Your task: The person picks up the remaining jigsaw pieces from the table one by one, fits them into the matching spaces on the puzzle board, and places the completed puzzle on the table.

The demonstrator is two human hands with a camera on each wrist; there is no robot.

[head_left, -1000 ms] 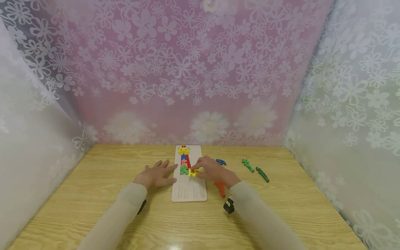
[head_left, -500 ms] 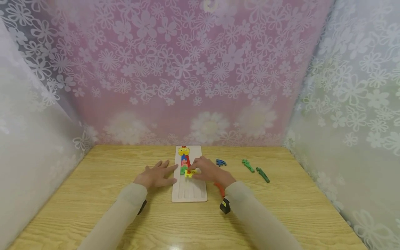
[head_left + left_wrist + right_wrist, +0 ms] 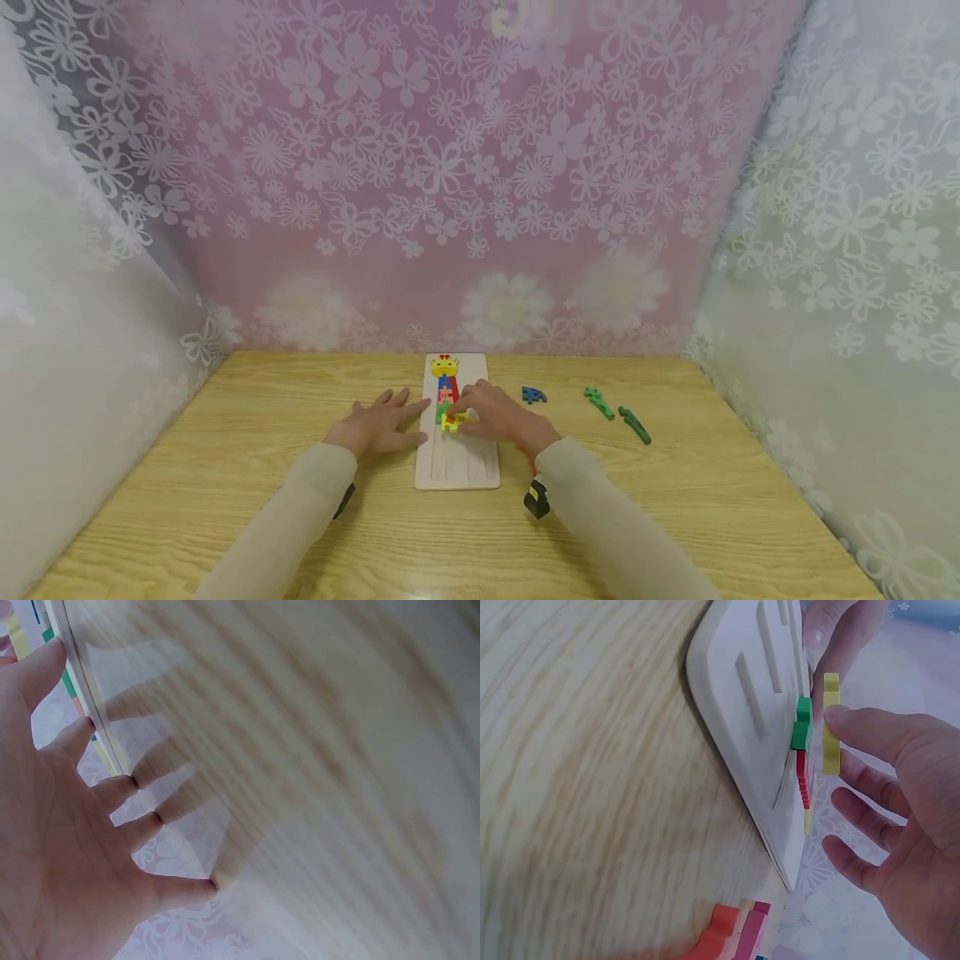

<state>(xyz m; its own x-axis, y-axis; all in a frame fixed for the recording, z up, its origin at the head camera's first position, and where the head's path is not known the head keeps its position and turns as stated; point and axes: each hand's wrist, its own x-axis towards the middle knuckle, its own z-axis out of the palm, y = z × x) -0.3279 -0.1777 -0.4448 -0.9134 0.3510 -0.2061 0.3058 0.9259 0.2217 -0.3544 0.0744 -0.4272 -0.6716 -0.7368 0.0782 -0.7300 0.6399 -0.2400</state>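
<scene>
My right hand [image 3: 504, 414] pinches a yellow puzzle piece [image 3: 452, 423] with red spots over the pale puzzle board [image 3: 457, 473]. In the right wrist view this yellow piece [image 3: 831, 742] stands on edge to the camera, apart from the green piece [image 3: 801, 733] on the board. A yellow giraffe head [image 3: 445, 367] lies at the board's far end, with blue, pink, red and green neck pieces below it. My left hand [image 3: 375, 429] lies with fingers spread beside the board, its thumb and forefinger at the left edge; the left wrist view shows the fingertips [image 3: 214, 885] touching the table.
To the right of the board lie a blue piece [image 3: 533, 395], a light green piece [image 3: 599, 402] and a dark green one [image 3: 635, 425]. An orange piece [image 3: 716, 934] and a pink-red piece [image 3: 751, 930] lie beside the board, mostly hidden by my right wrist in the head view.
My right hand has moved slightly left with the yellow piece, over the board below the green piece. The blue piece has come into full view. My left hand keeps its place.
</scene>
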